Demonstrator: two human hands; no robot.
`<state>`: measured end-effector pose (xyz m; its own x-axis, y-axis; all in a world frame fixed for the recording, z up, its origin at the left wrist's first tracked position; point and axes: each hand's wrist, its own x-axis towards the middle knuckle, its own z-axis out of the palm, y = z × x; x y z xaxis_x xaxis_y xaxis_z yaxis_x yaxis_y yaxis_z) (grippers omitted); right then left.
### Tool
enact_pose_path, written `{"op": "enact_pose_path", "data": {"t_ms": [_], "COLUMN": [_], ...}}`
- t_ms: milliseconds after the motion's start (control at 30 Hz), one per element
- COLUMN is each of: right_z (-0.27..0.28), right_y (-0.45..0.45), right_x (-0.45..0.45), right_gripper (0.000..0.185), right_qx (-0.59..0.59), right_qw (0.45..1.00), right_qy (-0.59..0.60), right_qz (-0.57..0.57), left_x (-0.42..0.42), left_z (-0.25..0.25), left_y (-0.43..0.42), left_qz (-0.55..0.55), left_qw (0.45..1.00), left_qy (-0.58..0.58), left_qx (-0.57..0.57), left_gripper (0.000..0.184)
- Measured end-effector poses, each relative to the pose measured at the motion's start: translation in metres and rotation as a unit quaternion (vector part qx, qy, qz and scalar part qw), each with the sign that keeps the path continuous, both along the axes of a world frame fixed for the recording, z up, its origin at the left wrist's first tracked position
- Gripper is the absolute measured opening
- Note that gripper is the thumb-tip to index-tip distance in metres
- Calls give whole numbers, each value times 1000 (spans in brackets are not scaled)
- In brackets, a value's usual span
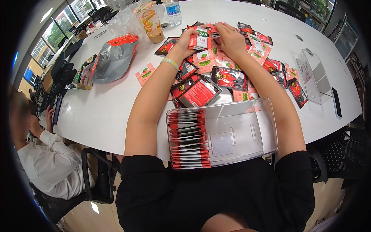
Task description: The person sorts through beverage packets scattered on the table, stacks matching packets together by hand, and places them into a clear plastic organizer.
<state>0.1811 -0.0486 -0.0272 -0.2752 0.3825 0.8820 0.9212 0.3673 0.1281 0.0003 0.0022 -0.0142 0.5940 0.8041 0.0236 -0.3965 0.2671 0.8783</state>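
Small packets: loose heap on desk, one row in clear box

Left hand (pixel 185 45), yellow band at the wrist: grasping one red-and-white packet (pixel 199 40), held at the far part of the heap. Right hand (pixel 233 41): laid over packets just beside it, fingers bent; whether it grips one cannot be told.

Heap, on the desk (pixel 110 116) beyond the box: pink packets (pixel 205 61) with green print, mixed with black-and-red packets (pixel 230 78), lying flat or tilted and overlapping. One loose pink packet (pixel 145 73) lies to the left of the heap, outside the left forearm.

Clear box (pixel 273 133), near the person's body, between the two arms: a row of packets (pixel 188 141) stands on edge along its left side; a pale label (pixel 222 144) shows near the middle.

Left part of the desk: silver-and-red bag (pixel 116 62); smaller printed bag (pixel 85 74) just beside it; crumpled clear plastic bag (pixel 124 26); printed cup (pixel 149 24) with drink at the bottom, upright; water bottle (pixel 173 14) with blue label, upright.

Right part of the desk: clear stand (pixel 315 77); dark phone (pixel 336 102) near the edge.

Left surroundings: a person in a white shirt (pixel 54 164), seated on a black chair (pixel 103 181).
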Motion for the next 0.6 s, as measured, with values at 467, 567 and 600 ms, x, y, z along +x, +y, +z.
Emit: {"op": "enact_pose_path", "data": {"t_ms": [467,567,600], "right_z": [4,5,5], "right_y": [-6,-7,-7], "right_x": [-5,-5,-5], "right_gripper": [31,31,30], "right_qx": [35,44,43], "right_qw": [997,996,996], "right_qy": [-50,-53,-55], "right_qz": [45,54,55], "left_x": [2,3,3], "left_z": [-3,0,-1], "left_y": [1,-3,-2], "left_qz": [-39,-34,-27], "left_qw": [998,998,998], "left_qy": [-45,-43,-43], "left_qx": [35,38,38], "left_gripper": [46,46,46]}}
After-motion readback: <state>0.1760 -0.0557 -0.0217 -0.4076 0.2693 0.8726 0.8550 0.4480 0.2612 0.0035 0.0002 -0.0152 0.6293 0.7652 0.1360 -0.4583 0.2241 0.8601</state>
